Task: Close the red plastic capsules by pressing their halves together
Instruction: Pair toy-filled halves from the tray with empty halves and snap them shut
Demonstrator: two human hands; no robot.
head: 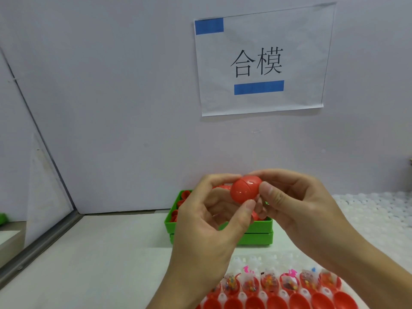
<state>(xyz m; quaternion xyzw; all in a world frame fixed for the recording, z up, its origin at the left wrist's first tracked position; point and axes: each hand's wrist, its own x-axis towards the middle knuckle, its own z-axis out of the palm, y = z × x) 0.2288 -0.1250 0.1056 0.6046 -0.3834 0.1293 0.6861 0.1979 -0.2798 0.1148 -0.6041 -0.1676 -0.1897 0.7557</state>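
A red plastic capsule [244, 188] is held up in front of the wall, its two halves together with a seam line showing across the top. My left hand [207, 221] pinches it from the left and below, thumb tip under it. My right hand [296, 204] grips it from the right, thumb on its side and fingers over the top. Below, near the bottom edge, several open red capsule halves [269, 284] stand in rows, the back row filled with small packets of coloured bits.
A green bin [258, 230] with more red capsule halves stands behind my hands against the wall. A heap of clear plastic pieces [374, 210] lies at the right. A paper sign [260, 63] hangs on the wall. A metal rail [42, 239] borders the table's left side.
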